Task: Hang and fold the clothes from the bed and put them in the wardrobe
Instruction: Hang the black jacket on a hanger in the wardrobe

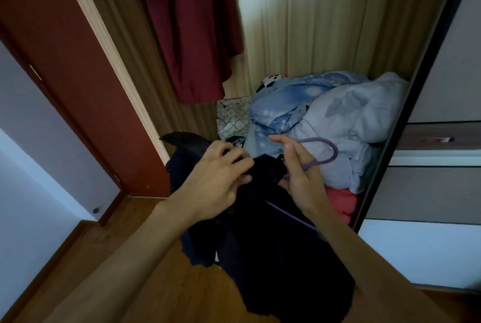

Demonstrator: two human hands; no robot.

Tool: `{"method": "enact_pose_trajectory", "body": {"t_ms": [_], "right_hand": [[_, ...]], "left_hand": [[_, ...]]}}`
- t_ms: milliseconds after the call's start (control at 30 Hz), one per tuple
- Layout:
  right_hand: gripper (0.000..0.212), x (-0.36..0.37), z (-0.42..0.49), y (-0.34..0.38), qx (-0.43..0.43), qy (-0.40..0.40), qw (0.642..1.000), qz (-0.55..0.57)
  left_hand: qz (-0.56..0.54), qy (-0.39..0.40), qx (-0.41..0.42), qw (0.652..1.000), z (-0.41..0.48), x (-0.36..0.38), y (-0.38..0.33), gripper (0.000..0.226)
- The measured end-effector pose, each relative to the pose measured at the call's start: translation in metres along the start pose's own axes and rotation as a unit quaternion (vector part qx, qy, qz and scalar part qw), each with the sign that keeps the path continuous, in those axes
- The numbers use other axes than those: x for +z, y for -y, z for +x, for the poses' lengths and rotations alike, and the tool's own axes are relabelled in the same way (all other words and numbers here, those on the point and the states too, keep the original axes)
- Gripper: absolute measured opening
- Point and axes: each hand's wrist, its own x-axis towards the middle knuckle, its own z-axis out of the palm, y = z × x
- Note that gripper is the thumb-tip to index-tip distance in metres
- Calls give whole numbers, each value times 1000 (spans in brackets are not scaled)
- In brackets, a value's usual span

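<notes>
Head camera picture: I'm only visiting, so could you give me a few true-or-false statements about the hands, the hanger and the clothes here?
1. The right hand holds a purple hanger. True.
2. The left hand is idle and holds nothing. False: it grips the dark garment near its top.
3. A maroon garment hangs at the top of the view. True.
4. The pile of bedding beyond the hands is green. False: it is pale blue.

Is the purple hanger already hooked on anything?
No, the right hand holds the purple hanger by its neck, its hook free before the blue bedding.
</notes>
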Motion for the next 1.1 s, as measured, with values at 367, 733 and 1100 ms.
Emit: {"method": "enact_pose_trajectory", "body": {"t_ms": [367, 733, 1100], "right_hand": [[27, -28, 4, -30, -133, -144, 940, -278], [49, 23, -66, -185, 184, 104, 896, -390], [71, 20, 0, -201, 45, 48, 903, -424]], "left_hand": [[-119, -17, -79, 990, 17, -2, 40, 18], [-200, -56, -63, 976, -12, -63, 44, 15], [-206, -133, -142, 959, -100, -99, 75, 32]]}}
